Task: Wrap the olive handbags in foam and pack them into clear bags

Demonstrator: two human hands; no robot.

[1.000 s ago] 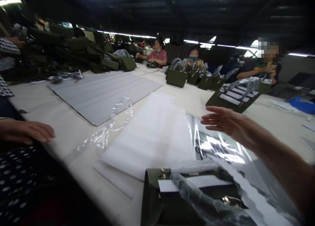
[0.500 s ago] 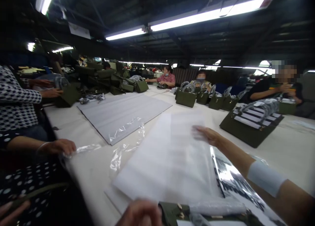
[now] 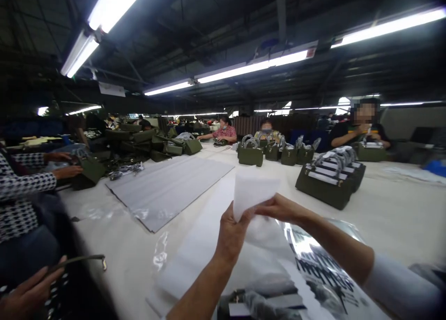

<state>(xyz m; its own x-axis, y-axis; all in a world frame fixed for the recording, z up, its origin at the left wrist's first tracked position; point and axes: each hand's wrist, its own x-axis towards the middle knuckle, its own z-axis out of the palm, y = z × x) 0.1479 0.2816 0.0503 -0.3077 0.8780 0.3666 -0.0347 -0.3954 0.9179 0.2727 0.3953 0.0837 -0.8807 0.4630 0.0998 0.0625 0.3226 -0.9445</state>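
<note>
Both my hands hold a thin white sheet (image 3: 256, 190) up over the table. My left hand (image 3: 232, 234) pinches its lower left part, and my right hand (image 3: 278, 208) grips its lower right edge, the two nearly touching. Below them lie larger white sheets (image 3: 198, 245). A dark green bag (image 3: 228, 306) with wrapped handles sits at the bottom edge, partly under clear plastic. Printed clear plastic bags (image 3: 324, 264) lie under my right forearm.
A stack of grey-white sheets (image 3: 170, 185) lies left of centre. Green bags (image 3: 324, 185) stand at right, with more (image 3: 251, 156) behind. Co-workers are at the left and far side; one hand (image 3: 31, 287) at lower left holds a green strap.
My right hand has come in from the right and my left hand has risen from the bottom edge; both now hold the white sheet. The view has tilted up.
</note>
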